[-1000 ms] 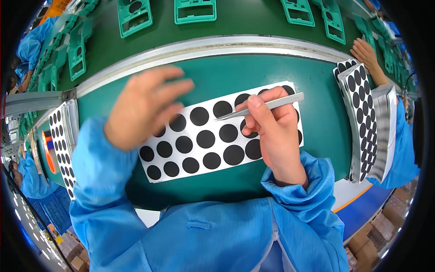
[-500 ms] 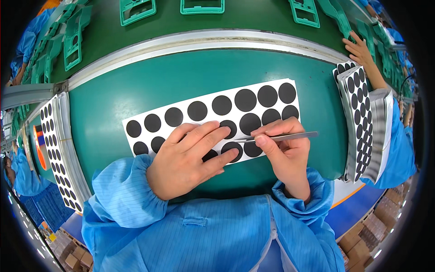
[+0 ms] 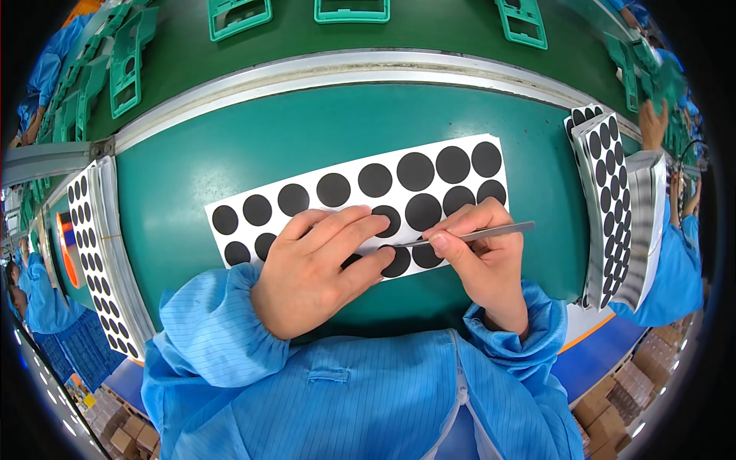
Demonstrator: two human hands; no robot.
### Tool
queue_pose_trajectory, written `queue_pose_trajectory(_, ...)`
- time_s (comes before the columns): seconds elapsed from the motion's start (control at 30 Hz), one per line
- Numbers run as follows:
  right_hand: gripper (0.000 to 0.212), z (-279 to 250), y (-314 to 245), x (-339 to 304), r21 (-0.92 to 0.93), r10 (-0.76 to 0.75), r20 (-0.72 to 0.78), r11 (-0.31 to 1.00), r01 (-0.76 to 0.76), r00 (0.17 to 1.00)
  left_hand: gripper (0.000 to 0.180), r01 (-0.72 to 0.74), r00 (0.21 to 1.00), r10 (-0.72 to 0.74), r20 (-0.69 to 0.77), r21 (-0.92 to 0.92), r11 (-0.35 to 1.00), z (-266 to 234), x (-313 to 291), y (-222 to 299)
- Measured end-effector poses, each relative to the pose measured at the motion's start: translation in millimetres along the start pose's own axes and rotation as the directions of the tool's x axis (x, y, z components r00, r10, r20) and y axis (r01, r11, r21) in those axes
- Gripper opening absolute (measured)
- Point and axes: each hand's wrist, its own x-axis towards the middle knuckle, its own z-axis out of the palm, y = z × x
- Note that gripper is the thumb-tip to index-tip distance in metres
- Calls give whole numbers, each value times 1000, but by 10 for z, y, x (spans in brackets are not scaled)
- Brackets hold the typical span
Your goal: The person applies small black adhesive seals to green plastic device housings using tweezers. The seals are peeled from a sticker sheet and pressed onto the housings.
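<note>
A white sheet (image 3: pixel 245 234) of round black stickers lies slightly aslant on the green work surface. My left hand (image 3: pixel 307 280) rests palm down on its lower middle, fingers spread over the stickers. In my right hand (image 3: pixel 492 264), thumb and fingers pinch slim metal tweezers (image 3: pixel 502 230). Their tip points left, low over the sheet, at the upper edge of a black sticker (image 3: pixel 396 263) in the bottom row, close beside my left fingertips. Whether the tip grips that sticker's edge is too small to tell.
Stacks of sticker sheets stand at the left (image 3: pixel 100 261) and right (image 3: pixel 606 199). Beyond a metal rail (image 3: pixel 368 67), green plastic frames (image 3: pixel 353 9) lie on a dark green belt (image 3: pixel 437 27). A co-worker's hand (image 3: pixel 653 125) and blue sleeve show at the far right.
The tweezers' tip has shifted slightly down and left, and my left index finger has drawn back a little. Frames on the belt have moved right. The co-worker's hand has moved right.
</note>
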Motion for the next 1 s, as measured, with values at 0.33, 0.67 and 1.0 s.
queue_pose_trajectory(0.33,12,-61,-49,-17,-70,66,99,996,-59,993,41,28,999,-28,23,-6,1000,-16,6,29)
queue_pose_trajectory(0.67,15,-153,-201,-16,152,199,289,956,-251,936,42,30,999,-30,37,-19,999,-25,22,6)
queue_pose_trajectory(1.0,16,-245,-265,222,653,72,51,752,-87,996,44,15,996,-11,92,-41,999,-58,12,-8)
